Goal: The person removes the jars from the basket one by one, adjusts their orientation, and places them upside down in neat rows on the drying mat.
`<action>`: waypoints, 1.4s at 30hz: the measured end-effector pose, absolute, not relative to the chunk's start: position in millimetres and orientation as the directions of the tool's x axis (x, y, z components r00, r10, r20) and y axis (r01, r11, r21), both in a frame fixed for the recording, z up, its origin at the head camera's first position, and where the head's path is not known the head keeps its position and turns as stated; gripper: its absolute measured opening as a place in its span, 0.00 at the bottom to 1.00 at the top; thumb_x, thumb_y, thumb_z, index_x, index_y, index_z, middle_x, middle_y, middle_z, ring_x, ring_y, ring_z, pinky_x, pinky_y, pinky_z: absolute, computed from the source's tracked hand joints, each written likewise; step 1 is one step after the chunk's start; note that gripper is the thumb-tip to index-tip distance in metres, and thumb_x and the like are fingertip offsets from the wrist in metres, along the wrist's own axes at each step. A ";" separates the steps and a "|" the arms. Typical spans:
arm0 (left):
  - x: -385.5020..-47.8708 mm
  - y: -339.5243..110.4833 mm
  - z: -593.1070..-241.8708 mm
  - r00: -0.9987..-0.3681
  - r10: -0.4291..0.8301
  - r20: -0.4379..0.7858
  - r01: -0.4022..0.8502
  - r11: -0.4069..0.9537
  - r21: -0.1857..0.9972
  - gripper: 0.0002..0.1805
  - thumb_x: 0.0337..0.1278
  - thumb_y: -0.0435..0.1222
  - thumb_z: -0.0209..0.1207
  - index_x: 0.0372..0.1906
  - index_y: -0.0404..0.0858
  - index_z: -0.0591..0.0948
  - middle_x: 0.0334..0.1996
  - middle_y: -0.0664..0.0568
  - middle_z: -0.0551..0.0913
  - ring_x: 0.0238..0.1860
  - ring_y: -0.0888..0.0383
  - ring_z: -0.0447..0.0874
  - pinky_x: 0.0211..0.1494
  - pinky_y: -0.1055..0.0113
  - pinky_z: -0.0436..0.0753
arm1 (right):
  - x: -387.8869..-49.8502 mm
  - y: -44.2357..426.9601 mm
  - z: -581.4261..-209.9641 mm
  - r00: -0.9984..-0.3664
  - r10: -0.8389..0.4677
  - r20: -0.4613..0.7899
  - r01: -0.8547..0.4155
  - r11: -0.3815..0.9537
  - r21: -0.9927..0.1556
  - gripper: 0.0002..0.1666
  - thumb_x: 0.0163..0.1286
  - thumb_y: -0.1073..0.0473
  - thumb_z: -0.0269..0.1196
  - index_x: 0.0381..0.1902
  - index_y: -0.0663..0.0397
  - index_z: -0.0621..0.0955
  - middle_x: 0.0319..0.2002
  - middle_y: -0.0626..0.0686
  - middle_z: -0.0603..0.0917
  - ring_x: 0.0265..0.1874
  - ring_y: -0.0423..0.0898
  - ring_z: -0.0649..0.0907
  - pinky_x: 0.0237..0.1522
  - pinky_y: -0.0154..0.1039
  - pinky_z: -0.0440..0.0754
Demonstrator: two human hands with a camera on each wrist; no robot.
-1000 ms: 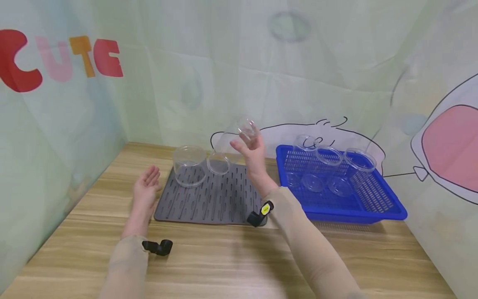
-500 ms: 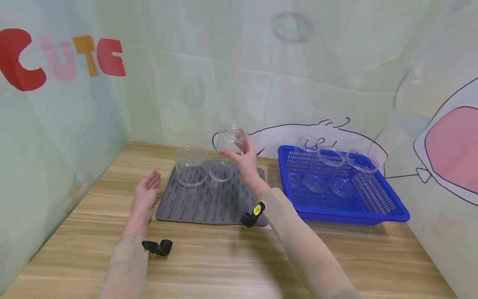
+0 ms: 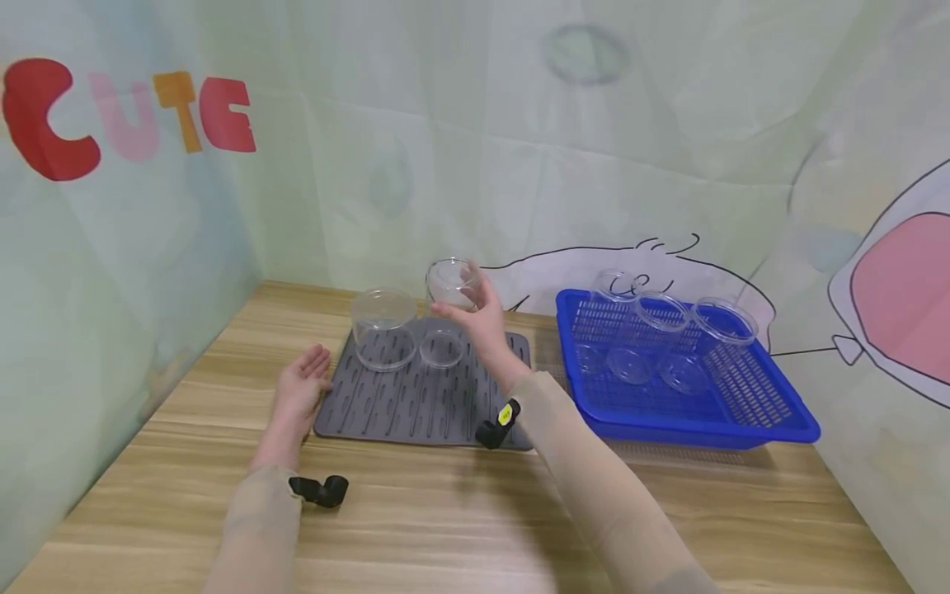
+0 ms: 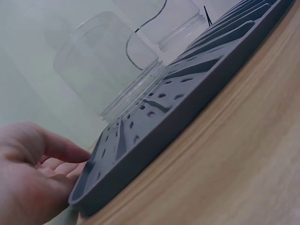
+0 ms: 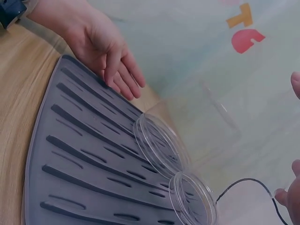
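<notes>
Placement of a tall, clear, round cup [image 3: 443,337] on a dark grey, ribbed rectangular mat [image 3: 419,417] looks to be the step in hand. The cup stands upside down, its rim at the mat's surface, just beside a wider clear round container [image 3: 383,330] that also rests rim down. The right hand [image 3: 484,320] reaches in from the right with thumb and fingers curved round the cup's raised base; how firmly they press is hard to tell. The left hand [image 3: 299,386] holds nothing: it lies palm up, fingers loosely extended, at the mat's left edge on the wood-grain tabletop [image 3: 416,528].

To the right, a blue plastic mesh basket [image 3: 698,435] holds three clear cups [image 3: 647,338] with their rims up.

The next move seems to call for checking that the rim sits flat, then spreading the right fingers and drawing them away without knocking the neighbouring container.
</notes>
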State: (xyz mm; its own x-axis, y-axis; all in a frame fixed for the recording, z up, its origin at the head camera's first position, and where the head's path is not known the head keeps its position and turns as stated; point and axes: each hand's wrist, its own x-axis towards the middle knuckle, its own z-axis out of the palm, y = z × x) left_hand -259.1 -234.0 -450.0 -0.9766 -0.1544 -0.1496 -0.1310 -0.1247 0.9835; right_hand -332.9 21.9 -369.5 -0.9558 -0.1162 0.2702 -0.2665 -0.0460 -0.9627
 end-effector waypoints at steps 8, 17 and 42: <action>-259.2 -232.6 -451.9 -0.978 -0.135 -0.160 -0.142 -0.137 0.980 0.43 0.56 0.12 0.38 0.77 0.32 0.42 0.78 0.39 0.43 0.78 0.47 0.43 0.81 0.60 0.50 | -337.1 20.1 -377.7 -0.956 -0.132 0.263 -0.263 -0.015 -0.965 0.52 0.57 0.64 0.71 0.76 0.44 0.60 0.72 0.50 0.67 0.69 0.52 0.68 0.67 0.49 0.75; -259.2 -230.1 -452.2 -0.978 -0.127 -0.164 -0.147 -0.137 0.980 0.43 0.55 0.11 0.36 0.77 0.31 0.43 0.78 0.38 0.45 0.78 0.47 0.45 0.81 0.60 0.51 | -336.9 16.8 -383.2 -0.959 -0.138 0.248 -0.249 -0.014 -0.969 0.53 0.57 0.64 0.72 0.75 0.39 0.60 0.72 0.48 0.67 0.69 0.51 0.68 0.67 0.47 0.75; -261.5 -232.7 -452.9 -0.972 -0.141 -0.190 -0.160 -0.203 0.966 0.44 0.52 0.10 0.37 0.76 0.29 0.44 0.77 0.36 0.47 0.78 0.46 0.46 0.80 0.62 0.52 | -338.9 17.1 -377.3 -0.954 -0.205 0.218 -0.228 0.030 -0.973 0.52 0.61 0.65 0.69 0.77 0.44 0.56 0.75 0.53 0.62 0.73 0.53 0.64 0.73 0.56 0.64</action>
